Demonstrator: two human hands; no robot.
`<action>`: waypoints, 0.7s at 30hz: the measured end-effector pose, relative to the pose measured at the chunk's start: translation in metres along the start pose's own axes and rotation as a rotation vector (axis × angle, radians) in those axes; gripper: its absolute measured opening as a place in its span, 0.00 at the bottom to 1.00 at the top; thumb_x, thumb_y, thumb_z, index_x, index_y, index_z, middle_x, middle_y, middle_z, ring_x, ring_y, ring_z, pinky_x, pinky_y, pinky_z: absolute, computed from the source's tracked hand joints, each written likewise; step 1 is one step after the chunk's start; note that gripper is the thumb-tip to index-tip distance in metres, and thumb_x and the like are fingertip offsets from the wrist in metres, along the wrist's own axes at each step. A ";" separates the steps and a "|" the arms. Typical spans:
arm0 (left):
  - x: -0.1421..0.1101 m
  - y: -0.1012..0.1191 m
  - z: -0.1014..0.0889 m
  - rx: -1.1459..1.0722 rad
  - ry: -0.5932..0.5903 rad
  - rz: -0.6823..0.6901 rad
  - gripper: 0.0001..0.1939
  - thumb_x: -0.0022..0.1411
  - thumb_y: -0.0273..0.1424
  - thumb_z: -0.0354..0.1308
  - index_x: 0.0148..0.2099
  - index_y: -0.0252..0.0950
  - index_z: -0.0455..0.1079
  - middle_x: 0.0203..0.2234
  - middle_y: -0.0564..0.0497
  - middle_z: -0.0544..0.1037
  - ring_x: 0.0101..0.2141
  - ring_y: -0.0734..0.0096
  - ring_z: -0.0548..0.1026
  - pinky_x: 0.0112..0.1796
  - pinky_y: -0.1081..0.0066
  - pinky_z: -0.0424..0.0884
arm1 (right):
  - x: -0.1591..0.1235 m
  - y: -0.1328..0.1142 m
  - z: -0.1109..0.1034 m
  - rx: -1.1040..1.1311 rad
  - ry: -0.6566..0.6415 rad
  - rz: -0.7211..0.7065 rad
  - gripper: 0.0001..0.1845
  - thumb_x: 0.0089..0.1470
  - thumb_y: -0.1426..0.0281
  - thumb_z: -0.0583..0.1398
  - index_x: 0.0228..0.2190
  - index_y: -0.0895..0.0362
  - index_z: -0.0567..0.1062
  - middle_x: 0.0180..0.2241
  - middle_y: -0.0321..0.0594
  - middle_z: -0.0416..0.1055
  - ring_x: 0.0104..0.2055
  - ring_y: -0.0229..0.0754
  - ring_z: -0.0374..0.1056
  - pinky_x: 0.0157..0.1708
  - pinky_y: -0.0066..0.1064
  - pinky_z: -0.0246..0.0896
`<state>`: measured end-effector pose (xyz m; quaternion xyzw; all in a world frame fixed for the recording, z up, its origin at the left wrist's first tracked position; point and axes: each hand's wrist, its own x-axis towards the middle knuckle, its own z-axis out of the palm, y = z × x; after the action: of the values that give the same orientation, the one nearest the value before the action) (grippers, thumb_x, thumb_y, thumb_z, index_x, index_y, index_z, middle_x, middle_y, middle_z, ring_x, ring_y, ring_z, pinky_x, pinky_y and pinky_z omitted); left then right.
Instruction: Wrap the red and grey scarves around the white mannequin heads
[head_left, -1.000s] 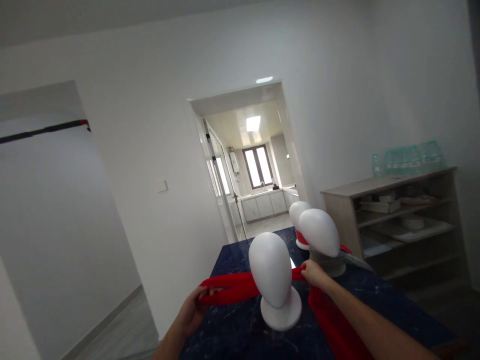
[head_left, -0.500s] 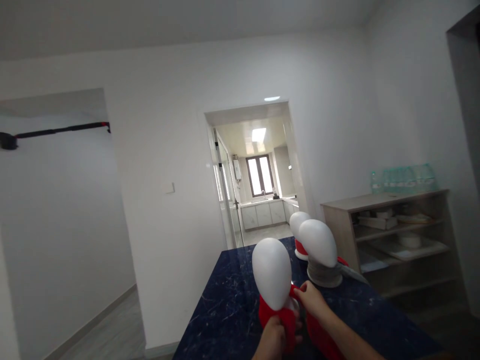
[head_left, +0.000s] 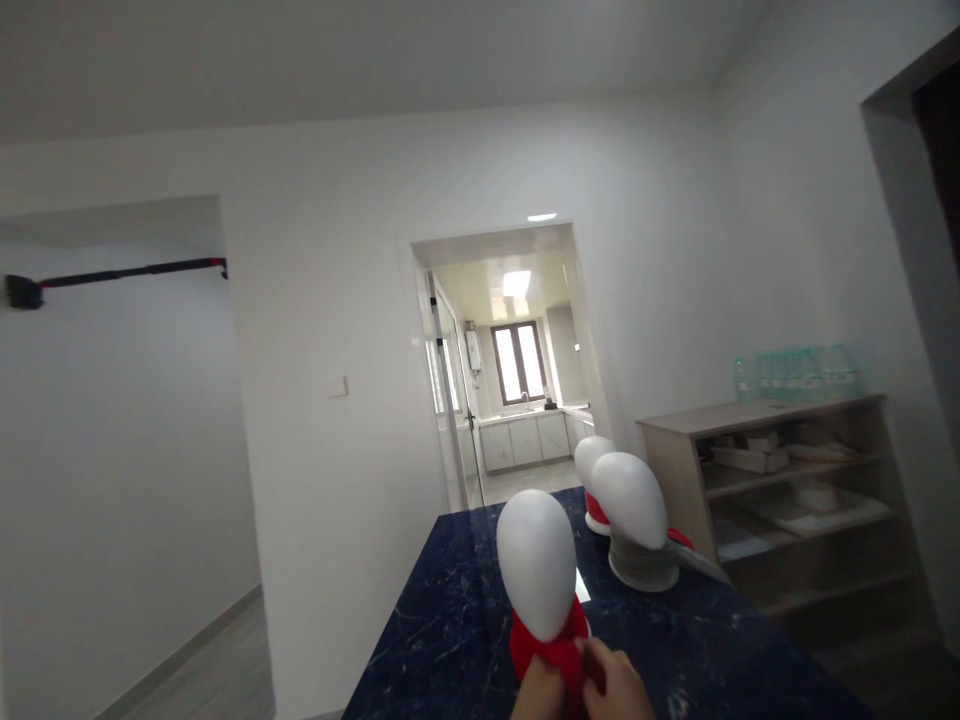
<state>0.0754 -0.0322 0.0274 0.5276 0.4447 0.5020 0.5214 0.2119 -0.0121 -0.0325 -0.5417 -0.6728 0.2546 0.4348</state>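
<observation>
A white mannequin head (head_left: 537,560) stands at the near side of the dark blue table, with a red scarf (head_left: 561,655) wrapped round its neck. My left hand (head_left: 540,690) is closed on the scarf just below the head's chin, its fingertips partly hidden in the red cloth. Close beside it, my right hand (head_left: 616,685) pinches the scarf from the right. Farther back, another white mannequin head (head_left: 630,500) wears a grey scarf (head_left: 643,565). Behind that one is a third white head (head_left: 594,458) with red cloth (head_left: 596,510) at its neck.
The blue marbled table (head_left: 442,590) reaches away toward a doorway into a kitchen. A wooden shelf unit (head_left: 671,460) stands to the right, with several bottles (head_left: 802,372) on top and boxes and papers inside. A white wall (head_left: 322,300) lies to the left.
My right hand has come from the right side of the head's neck down to the front, beside my left hand. The red length at the right has left view. The camera view has shifted slightly.
</observation>
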 end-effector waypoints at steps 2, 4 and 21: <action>-0.002 0.005 0.003 0.059 -0.003 0.071 0.27 0.46 0.43 0.73 0.49 0.42 0.80 0.44 0.38 0.85 0.56 0.37 0.77 0.62 0.47 0.70 | -0.002 -0.009 0.006 0.023 -0.024 0.017 0.29 0.41 0.72 0.61 0.47 0.46 0.82 0.43 0.44 0.84 0.52 0.57 0.79 0.54 0.41 0.71; 0.000 0.004 0.005 0.092 -0.002 0.092 0.26 0.46 0.43 0.73 0.48 0.41 0.80 0.44 0.38 0.85 0.55 0.38 0.78 0.62 0.49 0.69 | -0.002 -0.017 0.011 0.103 -0.024 0.016 0.31 0.40 0.71 0.62 0.49 0.43 0.81 0.44 0.40 0.85 0.54 0.59 0.79 0.52 0.43 0.73; 0.035 -0.050 0.010 -0.267 0.145 0.013 0.11 0.41 0.28 0.70 0.32 0.33 0.81 0.26 0.44 0.82 0.29 0.59 0.79 0.36 0.64 0.74 | 0.019 -0.015 -0.022 -0.347 0.007 0.078 0.08 0.56 0.74 0.57 0.36 0.51 0.74 0.39 0.47 0.83 0.46 0.56 0.79 0.41 0.38 0.60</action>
<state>0.0913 0.0045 -0.0192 0.4187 0.4071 0.5969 0.5502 0.2226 -0.0011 -0.0041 -0.6350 -0.6837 0.1494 0.3271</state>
